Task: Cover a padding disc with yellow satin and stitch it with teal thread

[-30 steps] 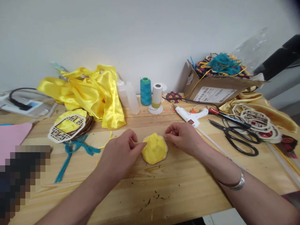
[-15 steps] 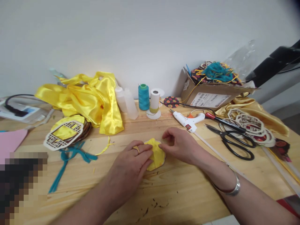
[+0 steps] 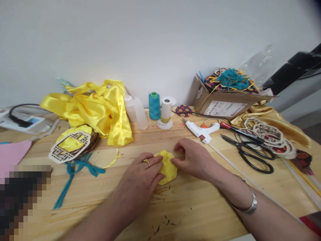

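A small rounded piece of yellow satin with a pale rim [image 3: 167, 169] lies flat on the wooden table in front of me. The fingers of my left hand [image 3: 140, 175] rest stretched out over its left part, a gold ring on one of them. At its right edge, the thumb tip of my right hand [image 3: 194, 159] touches the fabric. The other fingers of that hand are curled and lifted, with a gap between them and the thumb. What lies under the left fingers is hidden.
Right of my hands lie a white glue gun [image 3: 203, 131], black scissors [image 3: 250, 152] and cut-out wooden frames [image 3: 268, 132]. Behind stand a teal thread spool [image 3: 154, 106] and a cardboard box [image 3: 225, 105]. Leftward are yellow satin [image 3: 100, 107], stacked frames [image 3: 69, 147] and teal strips [image 3: 75, 172].
The view has shifted slightly, so everything sits a little lower in the picture. Both hands keep about the same place on the yellow piece.
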Demonstrator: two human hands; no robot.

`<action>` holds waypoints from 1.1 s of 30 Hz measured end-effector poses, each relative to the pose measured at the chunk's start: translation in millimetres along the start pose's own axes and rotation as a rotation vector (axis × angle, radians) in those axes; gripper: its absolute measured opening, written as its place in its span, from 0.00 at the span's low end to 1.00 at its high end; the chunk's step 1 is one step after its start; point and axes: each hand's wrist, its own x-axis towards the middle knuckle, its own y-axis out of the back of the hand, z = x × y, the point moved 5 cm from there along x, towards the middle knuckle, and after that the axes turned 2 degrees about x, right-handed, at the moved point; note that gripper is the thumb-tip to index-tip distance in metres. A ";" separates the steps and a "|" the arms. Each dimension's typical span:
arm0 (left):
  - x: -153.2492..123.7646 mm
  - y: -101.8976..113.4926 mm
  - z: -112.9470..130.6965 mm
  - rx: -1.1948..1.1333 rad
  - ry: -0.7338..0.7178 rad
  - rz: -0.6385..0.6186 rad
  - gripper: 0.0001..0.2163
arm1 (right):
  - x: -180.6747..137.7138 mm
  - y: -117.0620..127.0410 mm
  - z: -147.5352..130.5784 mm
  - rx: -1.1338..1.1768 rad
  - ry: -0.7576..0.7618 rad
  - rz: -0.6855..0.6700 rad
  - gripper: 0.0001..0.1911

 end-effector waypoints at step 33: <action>2.4 -0.6 3.4 -0.025 0.136 -0.180 0.13 | -4.2 1.0 -16.6 0.183 0.491 0.003 0.14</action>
